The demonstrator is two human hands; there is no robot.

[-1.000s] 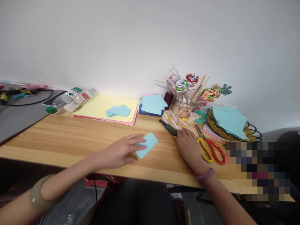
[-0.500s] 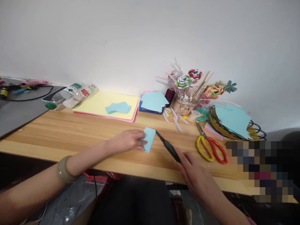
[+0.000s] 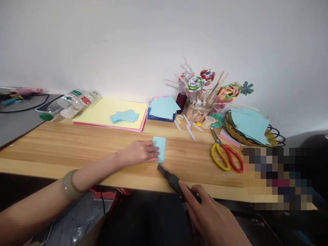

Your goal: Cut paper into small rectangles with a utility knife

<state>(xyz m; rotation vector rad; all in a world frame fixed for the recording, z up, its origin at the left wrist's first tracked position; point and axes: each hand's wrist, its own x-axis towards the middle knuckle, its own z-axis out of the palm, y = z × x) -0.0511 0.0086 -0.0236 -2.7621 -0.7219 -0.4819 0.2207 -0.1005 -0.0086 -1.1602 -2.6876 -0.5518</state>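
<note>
A small light-blue piece of paper (image 3: 161, 146) lies on the wooden table, and it looks folded. My left hand (image 3: 143, 151) holds it down at its left edge, fingers on the paper and thumb near its lower corner. In my right hand (image 3: 210, 212) is a utility knife (image 3: 174, 182) with a dark green handle, fingers wrapped round it. Its blade tip is just below the paper's near edge, a small gap apart from it. Scissors (image 3: 225, 155) with one yellow and one red handle lie to the right.
Small blue sheets (image 3: 125, 116) rest on yellow paper (image 3: 102, 111) at the back left, beside plastic bottles (image 3: 84, 102). Further right are a blue box (image 3: 161, 118) topped with blue sheets, a jar of paper flowers (image 3: 196, 112) and a basket (image 3: 230, 128) with blue paper.
The knife has moved from the paper's upper right corner down to below its near edge. The paper has turned slightly and now stands straighter. The view has shifted a little.
</note>
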